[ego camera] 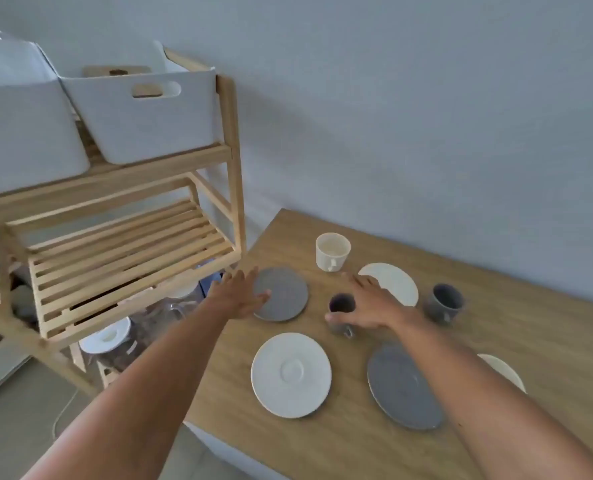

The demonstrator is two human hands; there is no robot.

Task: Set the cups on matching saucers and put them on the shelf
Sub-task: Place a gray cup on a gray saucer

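On the wooden table (322, 441) lie two grey saucers, the far one (286, 294) and the near one (404, 386), plus white saucers at front (290, 374), back (393, 282) and right (504, 370). A white cup (332, 251) stands at the back, a grey cup (444, 303) at the right. My left hand (241, 294) is spread open over the far grey saucer's left edge. My right hand (369, 306) wraps around a second grey cup (340, 308) standing on the table between the saucers.
A wooden slatted shelf unit (128, 258) stands left of the table, its middle shelf bare. Two white bins (142, 116) sit on its top level. Jars and a white lid (106, 336) sit on the level below. A grey wall runs behind.
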